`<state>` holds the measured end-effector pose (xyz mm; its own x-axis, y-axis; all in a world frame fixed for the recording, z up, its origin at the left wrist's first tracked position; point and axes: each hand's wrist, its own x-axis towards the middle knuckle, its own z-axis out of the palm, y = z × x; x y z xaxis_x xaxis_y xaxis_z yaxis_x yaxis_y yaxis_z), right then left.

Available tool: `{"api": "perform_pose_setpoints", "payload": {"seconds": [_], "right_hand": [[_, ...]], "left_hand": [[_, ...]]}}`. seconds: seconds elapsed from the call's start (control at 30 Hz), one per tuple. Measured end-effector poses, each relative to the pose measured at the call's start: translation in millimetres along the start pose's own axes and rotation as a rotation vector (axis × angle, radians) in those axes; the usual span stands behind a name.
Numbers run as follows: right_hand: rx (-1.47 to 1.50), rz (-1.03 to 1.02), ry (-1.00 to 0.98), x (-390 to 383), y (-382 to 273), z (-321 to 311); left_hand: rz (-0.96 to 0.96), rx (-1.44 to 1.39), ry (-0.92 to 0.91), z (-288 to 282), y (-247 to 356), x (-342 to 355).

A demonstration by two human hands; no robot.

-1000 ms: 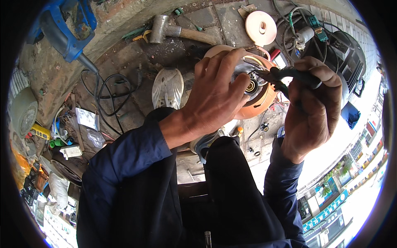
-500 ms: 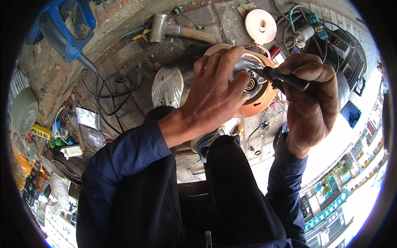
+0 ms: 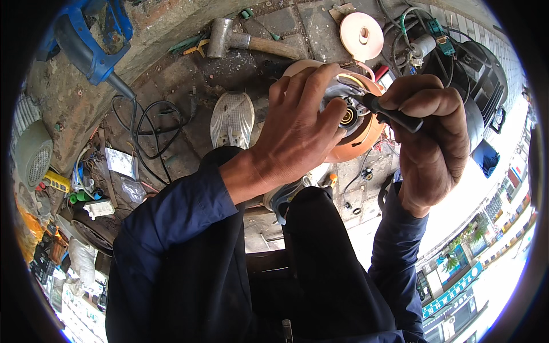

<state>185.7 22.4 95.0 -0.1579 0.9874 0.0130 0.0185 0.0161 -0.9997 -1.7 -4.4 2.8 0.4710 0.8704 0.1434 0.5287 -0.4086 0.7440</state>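
An orange round appliance housing (image 3: 357,143) sits between my feet, with a metal centre and black ringed connector (image 3: 347,117). My left hand (image 3: 297,126) grips its near left side, fingers curled over the top and thumb beside the connector, hiding part of it. In my right hand (image 3: 429,137) is a dark-handled tool, apparently pliers (image 3: 403,119), fingers closed round the handles; its tip reaches into the housing beside the connector, and what it touches there is too small to tell. A pale disc (image 3: 360,37) lies just beyond the housing.
A hammer (image 3: 257,44) lies beyond my feet. A blue power tool (image 3: 97,63) with a looped black cord (image 3: 157,131) is at upper left. Tangled wires, a black machine (image 3: 480,74) and blue object (image 3: 486,157) are right. Assorted parts (image 3: 100,208) litter the left.
My right hand's upper fingers have shifted left, and the tool's handle end has moved left and slightly down. My left hand has stayed nearly still on the housing.
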Motion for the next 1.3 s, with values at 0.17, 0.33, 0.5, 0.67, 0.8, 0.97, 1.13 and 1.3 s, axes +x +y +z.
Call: {"api": "perform_pose_setpoints", "payload": {"seconds": [0.17,0.33,0.5,0.67,0.8,0.97,1.13,1.3], "right_hand": [[-0.027,-0.001,-0.017,-0.3,-1.3,-0.9],[0.024,-0.045,0.04,-0.4,4.3,1.5],[0.221,-0.037,0.304,-4.2,4.5,15.2],[0.154,-0.012,0.653,-6.3,6.9,31.6],[0.186,-0.043,0.715,-7.7,7.4,35.5],[0.141,-0.037,0.722,-9.5,8.6,37.2],[0.151,0.01,0.492,-7.9,2.5,19.3],[0.086,0.017,0.322,-4.6,2.2,3.2]], "left_hand": [[0.002,-0.001,0.005,0.1,-0.4,-0.1],[0.001,-0.004,0.006,0.5,-0.4,-0.3],[-0.003,0.006,0.01,0.8,0.5,0.2],[-0.001,0.003,0.0,-1.0,1.1,0.4],[-0.008,0.002,-0.002,-1.3,1.9,0.6],[-0.009,0.001,-0.022,-2.6,1.6,0.6],[-0.008,-0.017,-0.006,-2.6,0.9,0.5],[-0.016,-0.005,-0.031,-2.4,1.3,0.7]]}}
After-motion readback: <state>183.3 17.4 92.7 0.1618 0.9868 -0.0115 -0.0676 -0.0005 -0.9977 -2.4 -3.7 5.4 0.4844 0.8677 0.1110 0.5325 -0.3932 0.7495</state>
